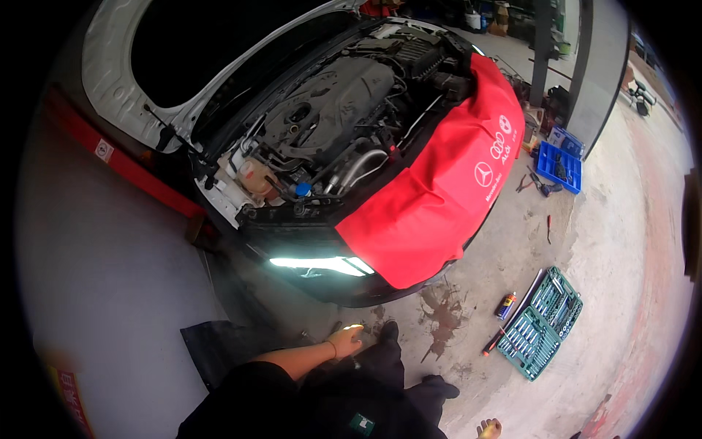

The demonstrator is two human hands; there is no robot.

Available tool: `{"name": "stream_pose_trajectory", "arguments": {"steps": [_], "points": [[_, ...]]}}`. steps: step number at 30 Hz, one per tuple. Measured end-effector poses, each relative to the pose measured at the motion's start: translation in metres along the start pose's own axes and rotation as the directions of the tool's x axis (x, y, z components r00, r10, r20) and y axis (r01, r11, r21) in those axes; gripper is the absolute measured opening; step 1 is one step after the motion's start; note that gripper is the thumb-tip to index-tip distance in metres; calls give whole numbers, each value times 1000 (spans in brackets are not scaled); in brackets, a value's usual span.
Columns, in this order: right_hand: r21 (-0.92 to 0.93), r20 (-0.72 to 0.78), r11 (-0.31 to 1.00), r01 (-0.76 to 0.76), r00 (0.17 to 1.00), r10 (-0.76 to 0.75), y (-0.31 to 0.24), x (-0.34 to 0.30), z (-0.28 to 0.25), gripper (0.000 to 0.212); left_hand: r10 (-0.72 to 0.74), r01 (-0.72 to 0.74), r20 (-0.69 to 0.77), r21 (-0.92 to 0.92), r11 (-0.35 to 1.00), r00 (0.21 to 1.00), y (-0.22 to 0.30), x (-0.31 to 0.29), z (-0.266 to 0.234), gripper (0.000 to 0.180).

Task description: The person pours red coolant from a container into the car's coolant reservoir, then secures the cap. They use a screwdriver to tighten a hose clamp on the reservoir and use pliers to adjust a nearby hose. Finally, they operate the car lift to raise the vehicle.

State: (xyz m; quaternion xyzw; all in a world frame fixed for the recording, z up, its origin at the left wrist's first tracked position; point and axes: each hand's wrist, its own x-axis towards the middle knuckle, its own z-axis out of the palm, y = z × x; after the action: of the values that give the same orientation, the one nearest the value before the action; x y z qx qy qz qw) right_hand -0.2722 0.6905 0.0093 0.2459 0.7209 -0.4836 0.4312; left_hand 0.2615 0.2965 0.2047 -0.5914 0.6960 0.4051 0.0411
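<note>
My left hand (345,341) hangs low in front of the car, below the lit headlight (322,265), its fingers apart and nothing visible in them. At the lower edge, my right hand (490,429) is partly cut off; its fingers are loosely bent and apart, with no object showing. Both hands are away from the car. Under the raised hood (117,91) lies the bare engine bay, with a dark engine cover (333,91), a coolant tank (256,178) and a blue cap (303,189). A red protective cover (431,212) drapes over the car's front.
On the floor to the right lie an open green socket set (537,325), a spray can (505,306), a screwdriver (491,345) and a blue tool tray (559,168). Pliers (525,181) rest beside the tray. A dark mat (212,351) lies left; dark stains (442,314) mark the floor.
</note>
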Motion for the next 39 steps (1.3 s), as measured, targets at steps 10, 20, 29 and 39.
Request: {"name": "stream_pose_trajectory", "arguments": {"steps": [10, 20, 29, 39], "points": [[-218, 650, 616, 757, 584, -487, -198, -232, 426, 29, -673, 574, -179, -395, 718, 718, -181, -85, -58, 57], [-86, 934, 536, 840, 255, -250, -153, -342, 672, 23, -873, 494, -81, -797, 347, 481, -174, -170, 10, 57], [-129, 735, 23, 991, 111, -669, -92, -345, 704, 16, -742, 335, -482, -681, 652, 466, -265, -185, -68, 55], [-228, 484, 494, 839, 538, -690, -91, -397, 704, 19, 180, -343, -326, -937, 71, 928, -154, 5, -444, 77]]}}
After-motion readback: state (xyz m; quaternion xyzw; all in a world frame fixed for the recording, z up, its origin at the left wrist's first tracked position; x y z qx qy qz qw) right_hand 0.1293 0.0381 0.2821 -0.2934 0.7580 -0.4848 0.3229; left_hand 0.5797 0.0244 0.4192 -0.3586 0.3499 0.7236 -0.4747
